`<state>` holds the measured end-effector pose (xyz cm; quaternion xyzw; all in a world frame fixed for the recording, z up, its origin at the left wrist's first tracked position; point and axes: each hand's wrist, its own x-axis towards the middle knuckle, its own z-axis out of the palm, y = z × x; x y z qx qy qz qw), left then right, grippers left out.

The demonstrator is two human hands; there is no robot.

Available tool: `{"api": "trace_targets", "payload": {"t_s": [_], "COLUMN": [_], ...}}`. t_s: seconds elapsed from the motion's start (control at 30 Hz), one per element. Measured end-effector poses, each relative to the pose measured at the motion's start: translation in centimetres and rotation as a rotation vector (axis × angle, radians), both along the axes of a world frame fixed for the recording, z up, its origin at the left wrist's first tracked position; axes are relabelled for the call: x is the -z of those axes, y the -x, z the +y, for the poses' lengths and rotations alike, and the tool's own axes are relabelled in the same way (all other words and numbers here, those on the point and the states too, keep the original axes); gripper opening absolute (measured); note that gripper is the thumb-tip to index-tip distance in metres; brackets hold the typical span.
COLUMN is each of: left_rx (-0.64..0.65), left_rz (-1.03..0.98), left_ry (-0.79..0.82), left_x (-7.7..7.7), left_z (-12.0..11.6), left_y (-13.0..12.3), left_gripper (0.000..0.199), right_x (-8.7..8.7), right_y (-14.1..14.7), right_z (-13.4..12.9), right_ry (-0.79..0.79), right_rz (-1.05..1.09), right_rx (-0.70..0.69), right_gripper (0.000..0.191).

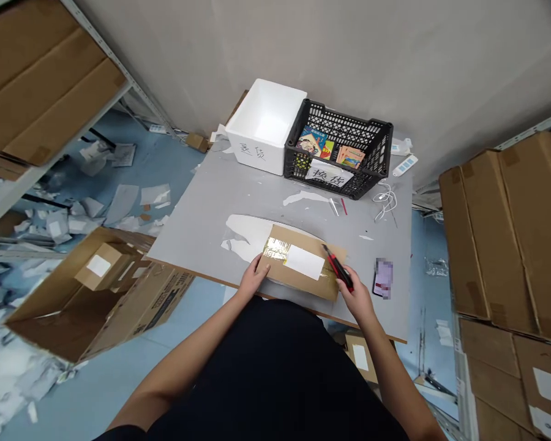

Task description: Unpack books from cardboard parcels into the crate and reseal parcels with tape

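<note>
A flat brown cardboard package (298, 283) lies near the front edge of the table, with a white label (304, 262) and shiny tape at its left end. My left hand (253, 275) grips the package's lower left corner, thumb on top. In my right hand (357, 296) is a red and black utility knife (338, 268), its tip pointing up and left over the package's right part. Whether the blade is out is too small to tell. Beneath the package, a torn white sheet (245, 229) sticks out to the left.
At the back stand a white foam box (257, 148) and a black crate (371, 177) holding books. A phone (382, 278) and a white cable (386, 199) lie on the right. A large open carton (142, 306) sits on the floor at left. Shelved cartons (496, 233) flank the table.
</note>
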<state>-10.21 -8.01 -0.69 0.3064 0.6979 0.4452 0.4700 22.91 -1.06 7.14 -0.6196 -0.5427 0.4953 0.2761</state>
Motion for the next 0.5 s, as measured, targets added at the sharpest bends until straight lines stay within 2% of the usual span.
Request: {"api": "trace_targets", "payload": {"t_s": [0.1,0.27,0.43,0.5], "left_rx": [-0.03,-0.076,-0.049,-0.032], "left_rz": [0.0,-0.011,0.028,0.058], "left_ry": [-0.054,-0.079,-0.091,-0.098], "left_x": [0.1,0.7,1.0,1.1], "left_z": [0.1,0.2,-0.1,-0.1], "left_y": [-0.1,0.0,0.0,0.0], "left_gripper": [0.061,0.058,0.054,0.053], "right_x": [-1.7,-2.6,-3.5,-3.8], "right_y": [3.8,9.1,12.1,12.9], "right_z": [1.7,4.1,5.8,6.2], "right_ry": [-0.092,-0.156,-0.351,-0.412], "right_rz": [-0.086,-0.138,-0.53,-0.684], "right_rx": [-0.325,-0.643,-1.043,-1.152], "right_gripper": [0.049,0.048,0.049,0.049]}}
